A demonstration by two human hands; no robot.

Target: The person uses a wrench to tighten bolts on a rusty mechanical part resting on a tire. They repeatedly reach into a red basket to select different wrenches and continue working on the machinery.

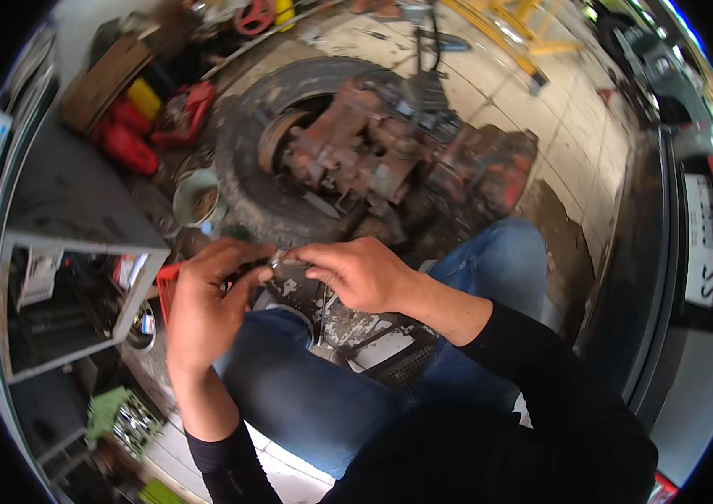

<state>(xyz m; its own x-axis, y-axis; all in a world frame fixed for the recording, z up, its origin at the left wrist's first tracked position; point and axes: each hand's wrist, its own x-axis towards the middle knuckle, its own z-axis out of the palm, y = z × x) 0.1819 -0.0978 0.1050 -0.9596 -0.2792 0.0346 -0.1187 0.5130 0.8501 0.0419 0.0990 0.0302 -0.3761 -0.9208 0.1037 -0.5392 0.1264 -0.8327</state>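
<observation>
Near the middle of the head view, the left hand [205, 311] holds a small shiny piece [276, 259] between thumb and forefinger, its fingers narrow. From the right, the right hand [365, 273] brings its fingertips to the same piece; blur hides whether they grip it. On the far side, a rusty, greasy machine part [365, 151] lies across a tire [241, 164]. To the left stand a small bucket [181, 202] and a grey cabinet [79, 197]; near left sits a green tray [102, 409] of metal pieces.
</observation>
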